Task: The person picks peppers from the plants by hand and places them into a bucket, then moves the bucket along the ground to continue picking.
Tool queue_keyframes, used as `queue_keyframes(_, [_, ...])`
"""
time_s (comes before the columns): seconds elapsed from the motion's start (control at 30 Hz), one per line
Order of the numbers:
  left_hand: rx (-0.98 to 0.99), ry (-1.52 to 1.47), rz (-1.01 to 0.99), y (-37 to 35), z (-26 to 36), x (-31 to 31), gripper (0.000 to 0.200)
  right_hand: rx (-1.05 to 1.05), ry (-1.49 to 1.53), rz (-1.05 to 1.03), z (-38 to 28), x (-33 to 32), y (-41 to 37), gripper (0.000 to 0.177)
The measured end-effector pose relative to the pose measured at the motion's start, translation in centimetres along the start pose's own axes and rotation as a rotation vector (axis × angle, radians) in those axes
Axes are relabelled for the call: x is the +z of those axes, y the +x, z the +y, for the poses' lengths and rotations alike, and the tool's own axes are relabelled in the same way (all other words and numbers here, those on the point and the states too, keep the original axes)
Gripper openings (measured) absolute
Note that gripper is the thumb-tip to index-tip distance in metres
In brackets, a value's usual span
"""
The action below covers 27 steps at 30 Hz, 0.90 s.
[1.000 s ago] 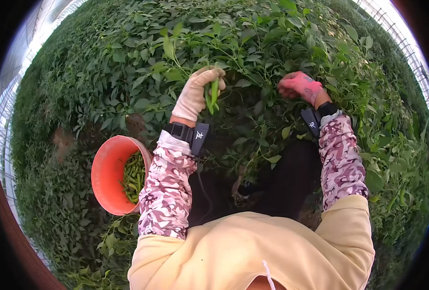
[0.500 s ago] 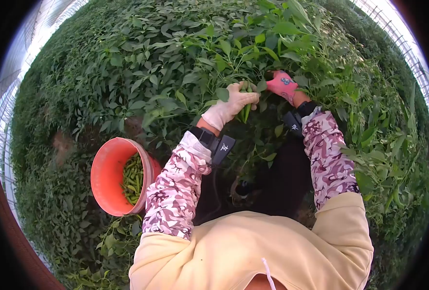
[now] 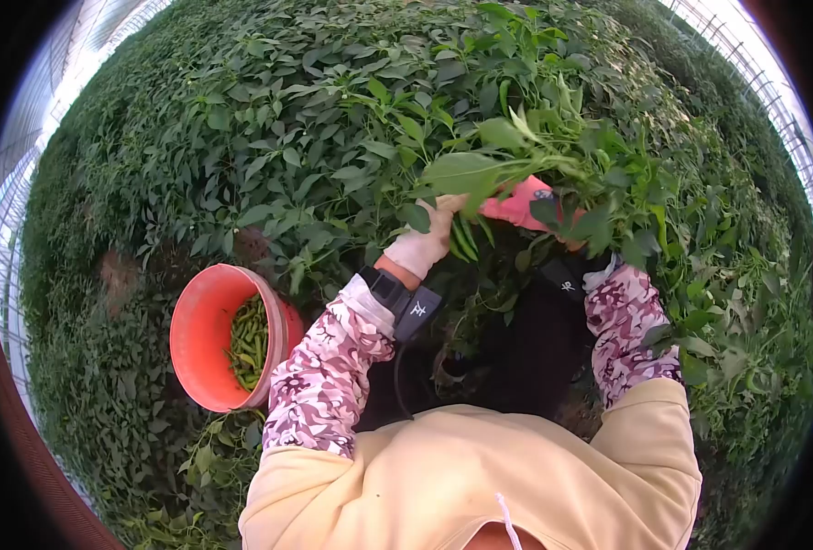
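Green peppers [image 3: 464,238] hang from my left hand [image 3: 427,240], which wears a pale glove and is closed round them, its fingertips partly hidden by leaves. Just right of it, my right hand [image 3: 516,203], in a pink glove, reaches in among the stems; leaves cover much of it and its fingers are hidden. A leafy pepper branch [image 3: 516,165] lies across the front of both hands. An orange-red bucket [image 3: 205,337] at the left, tilted toward the camera, holds many green peppers [image 3: 249,341].
Dense pepper plants [image 3: 269,119] spread ahead and on both sides. Below the hands are my dark-clothed legs [image 3: 535,339], with stems near them. Bare soil [image 3: 120,280] shows at the left, beyond the bucket. Greenhouse framing curves along both upper edges.
Both hands have moved down and slightly left, with the peppers still in my left hand. The leafy branch has swung down over my right hand, covering more of it.
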State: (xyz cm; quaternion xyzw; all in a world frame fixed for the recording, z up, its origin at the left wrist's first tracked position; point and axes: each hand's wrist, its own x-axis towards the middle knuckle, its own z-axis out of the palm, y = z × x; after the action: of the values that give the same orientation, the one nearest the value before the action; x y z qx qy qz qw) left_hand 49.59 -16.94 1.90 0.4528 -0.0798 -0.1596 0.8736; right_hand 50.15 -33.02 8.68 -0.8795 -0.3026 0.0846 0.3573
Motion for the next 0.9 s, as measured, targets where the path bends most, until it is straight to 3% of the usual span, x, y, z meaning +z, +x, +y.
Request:
queue_keyframes(0.03, [-0.112,-0.039,0.066,-0.4,0.1,-0.4,0.023,-0.113,0.149,-0.04,0.3,-0.2,0.2,0.038])
queue_keyframes(0.1, [-0.165,-0.011,0.02,-1.7,1.7,-0.3,0.021,0.238,0.37,0.214,0.8,-1.2,-0.1,0.03])
queue_keyframes(0.17, [-0.384,0.088,-0.277,-5.1,5.2,1.1,0.02,0.239,0.611,0.385,3.8,-2.8,-0.1,0.03])
queue_keyframes(0.3, [-0.321,0.599,-0.333,-12.0,14.3,1.4,0.022,0.405,0.715,0.58,8.0,-4.5,-1.4,0.033])
queue_keyframes(0.37, [0.038,0.49,-0.045,-15.4,16.5,-2.0,0.017,0.434,0.766,0.827,10.2,-5.1,-1.9,0.034])
queue_keyframes(0.4, [0.264,0.5,0.127,-16.8,17.5,-3.3,0.019,0.448,0.749,0.821,10.1,-5.1,-1.9,0.033])
queue_keyframes(0.43, [0.312,0.484,0.294,-18.4,18.9,-4.1,0.022,0.448,0.748,0.827,10.1,-5.0,-1.9,0.033])
queue_keyframes(0.5, [0.317,0.634,0.414,-20.9,20.4,-10.1,0.034,0.418,0.436,0.496,9.9,-4.7,-1.8,0.029])
queue_keyframes(0.53, [0.135,0.823,0.52,-21.6,20.9,-11.8,0.037,0.412,-0.114,0.313,8.5,-4.9,-1.5,0.034])
queue_keyframes(0.57, [-0.056,1.009,0.625,-22.4,21.1,-13.1,0.041,0.41,-0.11,0.313,10.5,-3.9,-0.9,0.034])
queue_keyframes(0.6, [0.063,1.608,0.638,-23.6,20.1,-15.2,0.04,0.366,-0.086,0.339,14.2,-2.0,0.2,0.037])
queue_keyframes(0.63, [0.198,2.205,0.607,-24.4,19.3,-16.6,0.04,0.452,-0.12,0.305,14.2,-1.6,1.2,0.041])
queue_keyframes(0.67, [0.255,1.942,0.652,-24.2,18.7,-15.4,0.037,0.538,-0.156,0.264,14.2,-1.2,2.2,0.046])
queue_keyframes(0.7, [0.253,1.942,0.651,-23.7,18.6,-13.5,0.037,0.621,-0.193,0.219,14.3,-0.8,3.2,0.05])
queue_keyframes(0.73, [0.113,1.509,0.58,-22.9,18.8,-11.0,0.032,0.334,0.596,0.346,17.5,0.8,3.0,0.047])
queue_keyframes(0.77, [-0.013,1.07,0.504,-22.1,18.4,-8.9,0.027,0.085,1.043,0.391,24.7,3.2,5.0,0.05])
queue_keyframes(0.8, [-0.05,1.09,0.356,-21.1,17.5,-7.3,0.025,-0.17,1.504,0.338,31.6,5.5,6.9,0.052])
queue_keyframes(0.83, [-0.082,1.106,0.21,-20.1,16.7,-5.7,0.023,-0.168,1.504,0.324,30.8,5.7,6.9,0.052])
queue_keyframes(0.87, [-0.052,1.114,0.052,-18.9,15.0,-4.5,0.022,-0.214,0.591,0.515,29.1,5.8,6.8,0.048])
queue_keyframes(0.9, [-0.007,1.204,-0.182,-17.5,13.7,-3.4,0.023,-0.238,0.127,0.546,27.6,5.6,6.9,0.046])
